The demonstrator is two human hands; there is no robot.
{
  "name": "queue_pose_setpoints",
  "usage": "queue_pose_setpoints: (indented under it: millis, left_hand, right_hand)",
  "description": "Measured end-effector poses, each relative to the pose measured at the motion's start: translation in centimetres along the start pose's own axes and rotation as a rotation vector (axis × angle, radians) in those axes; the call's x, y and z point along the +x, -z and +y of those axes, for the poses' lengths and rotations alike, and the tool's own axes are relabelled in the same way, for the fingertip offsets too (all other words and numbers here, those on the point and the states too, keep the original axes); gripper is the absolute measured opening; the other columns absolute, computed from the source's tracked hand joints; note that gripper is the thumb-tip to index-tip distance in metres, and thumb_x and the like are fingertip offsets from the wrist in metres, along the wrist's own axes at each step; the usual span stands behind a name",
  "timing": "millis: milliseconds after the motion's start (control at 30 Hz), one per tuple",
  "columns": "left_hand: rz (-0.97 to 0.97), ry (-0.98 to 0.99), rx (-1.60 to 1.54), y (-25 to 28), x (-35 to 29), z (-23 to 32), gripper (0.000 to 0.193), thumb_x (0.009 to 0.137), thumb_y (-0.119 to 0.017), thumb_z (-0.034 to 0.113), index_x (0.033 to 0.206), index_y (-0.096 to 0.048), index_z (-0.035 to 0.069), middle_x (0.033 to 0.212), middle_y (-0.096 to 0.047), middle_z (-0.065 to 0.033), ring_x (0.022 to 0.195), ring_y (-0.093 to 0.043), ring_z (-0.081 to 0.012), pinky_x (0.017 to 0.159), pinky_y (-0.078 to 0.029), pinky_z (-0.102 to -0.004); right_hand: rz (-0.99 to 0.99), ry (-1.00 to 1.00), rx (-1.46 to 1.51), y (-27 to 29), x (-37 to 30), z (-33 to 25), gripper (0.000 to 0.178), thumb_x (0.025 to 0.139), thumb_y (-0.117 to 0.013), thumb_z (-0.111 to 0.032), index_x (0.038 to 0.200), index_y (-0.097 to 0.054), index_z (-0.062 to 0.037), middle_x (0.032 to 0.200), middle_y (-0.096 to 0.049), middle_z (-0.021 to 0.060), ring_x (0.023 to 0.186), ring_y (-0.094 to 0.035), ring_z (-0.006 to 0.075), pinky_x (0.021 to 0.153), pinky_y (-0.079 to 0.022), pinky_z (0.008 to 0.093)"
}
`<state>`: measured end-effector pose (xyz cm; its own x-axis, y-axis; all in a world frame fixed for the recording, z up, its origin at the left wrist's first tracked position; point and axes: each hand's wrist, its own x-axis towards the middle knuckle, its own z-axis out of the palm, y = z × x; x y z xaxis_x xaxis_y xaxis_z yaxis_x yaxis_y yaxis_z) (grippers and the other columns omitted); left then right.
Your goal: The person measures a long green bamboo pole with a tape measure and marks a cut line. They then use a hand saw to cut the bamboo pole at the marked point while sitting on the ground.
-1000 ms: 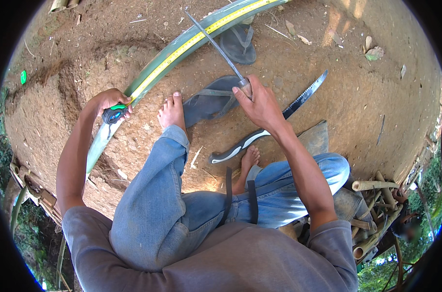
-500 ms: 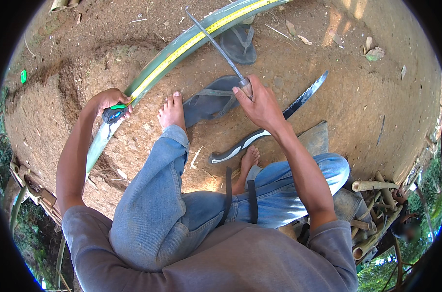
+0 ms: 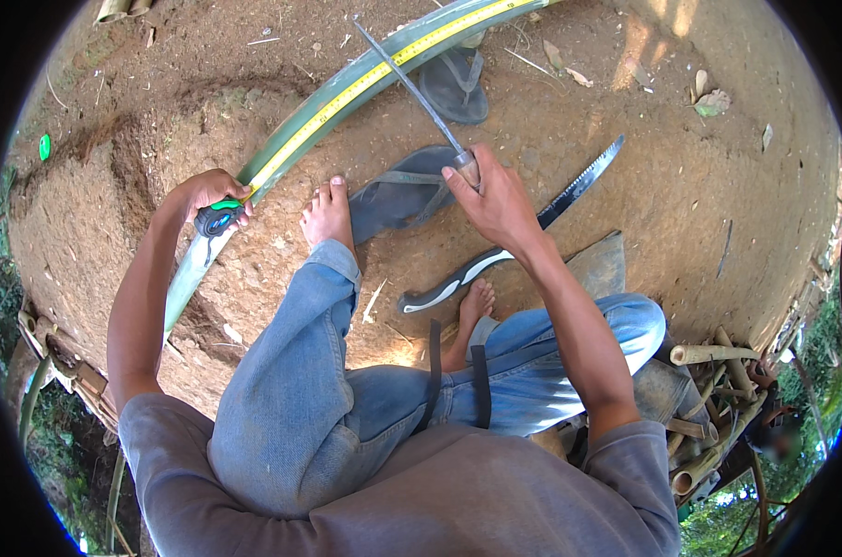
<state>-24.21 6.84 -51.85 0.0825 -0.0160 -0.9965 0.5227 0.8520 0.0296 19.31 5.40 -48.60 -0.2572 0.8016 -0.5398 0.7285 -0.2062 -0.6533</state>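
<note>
Head feed, my notes from the remote end: largest item is the green pole (image 3: 286,135), its long axis running from below and just left of the left hand (image 3: 212,195), past it, then away forward and across to the right, beyond both hands; the curve I put down partly to the lens. Of the two hands, the left is much the nearer, right at the pole; the right hand (image 3: 490,197) is well apart, off to the pole's right, and only its tool reaches over. Key relation, as I judge it: the thin knife (image 3: 411,87) points forward-left from the right hand and lies crosswise over the pole, ahead of the left hand; whether blade and pole touch I cannot tell. A curved saw (image 3: 476,265) lies just beneath and behind the right hand, apart from its fingers. The yellow tape strip (image 3: 347,96) follows the pole's upper face forward from the left hand, passing under the blade. Smallest, the tape case (image 3: 217,218): left fingers closed about it at the pole, part of that grip hidden. Right fingers wrapped firmly round the knife's wooden handle. Hands well apart from each other.
</note>
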Motion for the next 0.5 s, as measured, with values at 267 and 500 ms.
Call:
queue_pose_setpoints:
  millis: [267,500]
  left_hand:
    - [-0.010,-0.014,-0.012,0.24,0.45,-0.41,0.034,0.104,-0.056,0.023,0.099,-0.067,-0.009,0.086,-0.069,-0.0176,0.072,-0.070,-0.0235,0.062,-0.058,-0.0341]
    - [0.000,-0.025,-0.001,0.41,0.63,-0.83,0.033,0.104,-0.055,0.021,0.099,-0.067,-0.009,0.087,-0.070,-0.0182,0.073,-0.070,-0.0235,0.065,-0.059,-0.0354]
  right_hand:
    - [0.012,0.010,0.015,-0.09,-0.11,-0.03,0.041,0.098,-0.061,-0.036,0.111,-0.053,0.0027,0.084,-0.066,0.0317,0.084,-0.065,0.0529,0.074,-0.049,0.0575]
    - [-0.004,0.003,0.011,0.00,-0.06,-0.25,0.041,0.098,-0.061,-0.036,0.111,-0.053,0.0024,0.085,-0.067,0.0313,0.084,-0.065,0.0525,0.074,-0.048,0.0570]
